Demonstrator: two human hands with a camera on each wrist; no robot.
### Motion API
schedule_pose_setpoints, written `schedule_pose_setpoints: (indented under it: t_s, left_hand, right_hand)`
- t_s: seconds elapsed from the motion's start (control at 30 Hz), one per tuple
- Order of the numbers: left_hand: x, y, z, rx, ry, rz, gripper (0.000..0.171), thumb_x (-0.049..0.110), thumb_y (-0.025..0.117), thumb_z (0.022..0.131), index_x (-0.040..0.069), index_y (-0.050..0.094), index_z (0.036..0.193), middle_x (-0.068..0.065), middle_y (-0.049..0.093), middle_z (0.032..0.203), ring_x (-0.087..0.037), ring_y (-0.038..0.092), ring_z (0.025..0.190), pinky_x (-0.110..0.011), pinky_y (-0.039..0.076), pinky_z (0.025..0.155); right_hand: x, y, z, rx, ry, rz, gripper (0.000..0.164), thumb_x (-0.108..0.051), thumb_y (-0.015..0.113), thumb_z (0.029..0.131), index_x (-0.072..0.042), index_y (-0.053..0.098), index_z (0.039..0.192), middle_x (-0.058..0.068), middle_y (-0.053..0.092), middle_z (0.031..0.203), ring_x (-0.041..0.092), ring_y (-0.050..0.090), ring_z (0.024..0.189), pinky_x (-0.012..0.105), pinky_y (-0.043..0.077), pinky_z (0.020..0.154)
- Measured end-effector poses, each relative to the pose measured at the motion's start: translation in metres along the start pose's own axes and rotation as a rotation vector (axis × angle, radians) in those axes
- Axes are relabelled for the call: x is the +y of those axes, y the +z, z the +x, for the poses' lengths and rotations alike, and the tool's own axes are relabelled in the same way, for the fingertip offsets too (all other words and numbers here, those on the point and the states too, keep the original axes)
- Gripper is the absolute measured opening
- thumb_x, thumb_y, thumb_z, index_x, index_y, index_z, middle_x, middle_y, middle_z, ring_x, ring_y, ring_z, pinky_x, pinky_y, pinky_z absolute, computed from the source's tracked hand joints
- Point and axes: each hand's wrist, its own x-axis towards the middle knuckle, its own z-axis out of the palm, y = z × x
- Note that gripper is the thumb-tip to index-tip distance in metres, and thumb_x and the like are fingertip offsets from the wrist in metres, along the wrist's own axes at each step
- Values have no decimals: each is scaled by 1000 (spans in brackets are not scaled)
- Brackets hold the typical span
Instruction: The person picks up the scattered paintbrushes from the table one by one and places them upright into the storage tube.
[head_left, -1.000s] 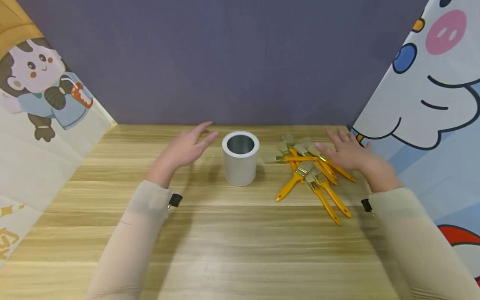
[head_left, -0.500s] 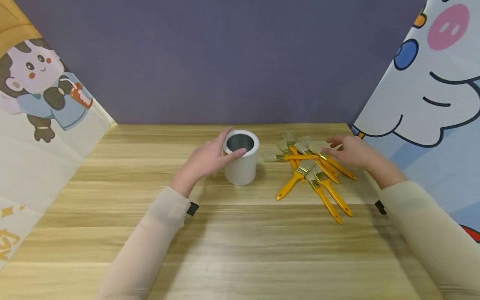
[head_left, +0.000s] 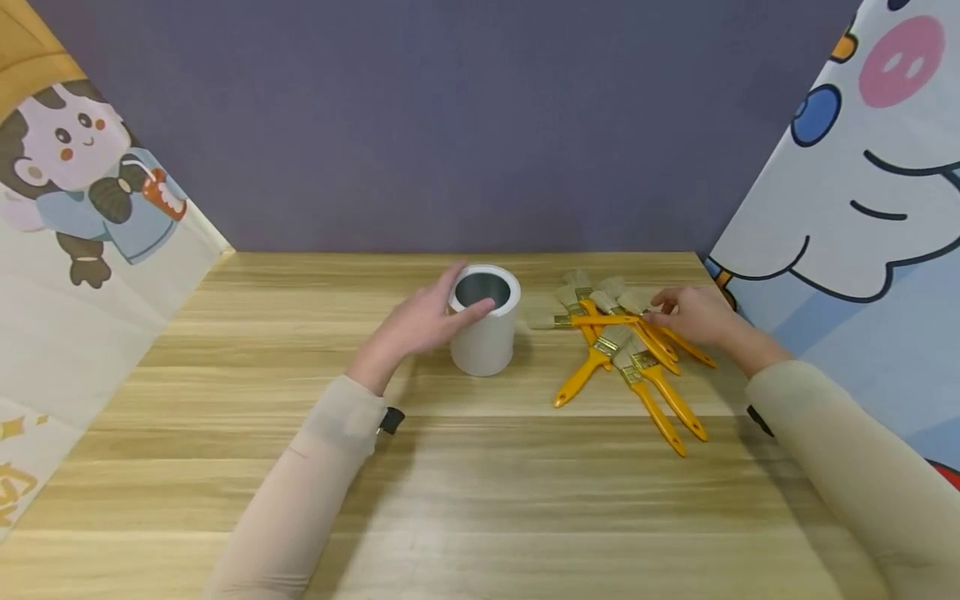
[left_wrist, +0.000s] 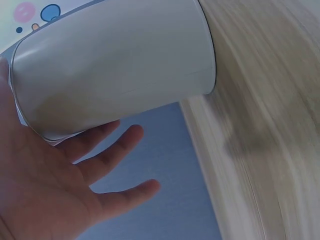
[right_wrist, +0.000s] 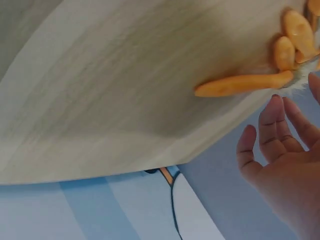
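The brushes (head_left: 606,345), piled right of the can (head_left: 482,342), looked light and stiff, best pinched by their handles (head_left: 660,420); the right hand (head_left: 693,315) curved narrowly beside them; the left hand (head_left: 420,321) spread wide about the can.

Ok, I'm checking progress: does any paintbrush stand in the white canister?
No, the paintbrushes lie piled on the table, and none pokes from the white canister.

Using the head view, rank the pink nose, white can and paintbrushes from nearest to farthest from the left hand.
1. White can: at the left hand.
2. Paintbrushes: right of the can.
3. Pink nose: on the right wall.
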Motion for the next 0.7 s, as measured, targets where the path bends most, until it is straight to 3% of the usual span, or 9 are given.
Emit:
schedule_pose_setpoints:
  t_s: [0.23,0.53,0.7]
  left_hand:
    - [3,1,7,4,14,-18,101,88,51,92,31,21,170,-21,63,146,-36,68,124,-55,57,100]
    - [0,-1,7,21,-5,3,110,82,72,82,35,24,169,-17,65,145,-37,67,128,-56,55,104]
    - [1,-3,11,22,8,-12,112,82,75,79,39,24,169,-18,63,148,-37,65,130,-56,55,105]
  right_hand:
    - [13,9,2,-45,39,102,61,-49,61,107,5,65,137,29,70,126,41,68,110,57,57,89]
    - [15,9,4,-41,56,150,61,-50,62,106,4,68,134,30,70,129,44,67,115,60,56,93]
    - [13,9,5,-53,61,168,58,-47,63,106,4,68,134,30,70,129,43,67,114,58,56,92]
